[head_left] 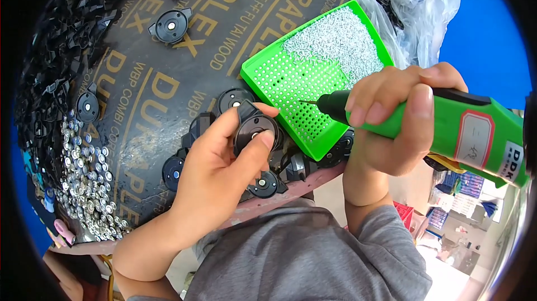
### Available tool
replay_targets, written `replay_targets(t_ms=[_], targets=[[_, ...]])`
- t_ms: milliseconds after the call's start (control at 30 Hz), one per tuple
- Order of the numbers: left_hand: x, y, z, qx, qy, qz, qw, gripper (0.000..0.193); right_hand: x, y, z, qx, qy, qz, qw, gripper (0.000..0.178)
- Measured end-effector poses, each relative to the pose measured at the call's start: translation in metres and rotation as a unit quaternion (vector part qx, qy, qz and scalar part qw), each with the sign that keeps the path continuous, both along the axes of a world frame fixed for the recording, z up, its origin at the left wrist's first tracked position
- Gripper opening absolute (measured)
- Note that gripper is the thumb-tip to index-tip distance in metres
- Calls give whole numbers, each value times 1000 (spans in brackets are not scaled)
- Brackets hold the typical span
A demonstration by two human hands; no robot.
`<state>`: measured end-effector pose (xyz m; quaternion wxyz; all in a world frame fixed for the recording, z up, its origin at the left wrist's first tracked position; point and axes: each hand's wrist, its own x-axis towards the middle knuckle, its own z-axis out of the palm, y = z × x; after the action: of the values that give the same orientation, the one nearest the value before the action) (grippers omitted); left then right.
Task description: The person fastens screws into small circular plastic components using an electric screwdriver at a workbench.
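My left hand (pixel 210 186) grips a round black plastic part (pixel 246 131) with a lug, its thumb pressed near the middle. In my right hand (pixel 394 125) is a green electric screwdriver (pixel 447 122), with fingers wrapped around its body. The thin bit points left over a green tray (pixel 330 149), apart from the held part. The tray has a perforated plate with rows of holes and a spread of small silvery screws (pixel 338 41) at its far side. Around my left hand lie similar round parts, one beyond it (pixel 232 98) and another nearer me (pixel 265 184).
Two round black parts lie farther out, one at the back (pixel 171 24) and one at left (pixel 88 105). Small round metal pieces (pixel 92 183) pile near the left edge. A heap of black pieces (pixel 78 29) lines the far left. Clear plastic bag (pixel 428 1) stands behind the tray.
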<state>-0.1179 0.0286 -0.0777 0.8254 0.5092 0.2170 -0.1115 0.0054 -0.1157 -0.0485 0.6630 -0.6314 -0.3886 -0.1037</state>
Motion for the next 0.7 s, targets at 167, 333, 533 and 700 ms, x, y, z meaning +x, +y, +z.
replay_targets(t_ms=[167,333,533,700], targets=[[-2,-1,-3,-31,8,-28,999,24,0,2,-3,-5,13,-17,1000,20],[-5,-6,-4,-12,11,-47,999,24,-2,3,-2,-2,0,-21,1000,20],[-6,-5,-5,-18,7,-74,997,21,-1,4,-2,19,3,-29,999,21],[-7,-5,-5,-21,-11,-80,996,20,-14,2,14,86,14,-12,996,23]])
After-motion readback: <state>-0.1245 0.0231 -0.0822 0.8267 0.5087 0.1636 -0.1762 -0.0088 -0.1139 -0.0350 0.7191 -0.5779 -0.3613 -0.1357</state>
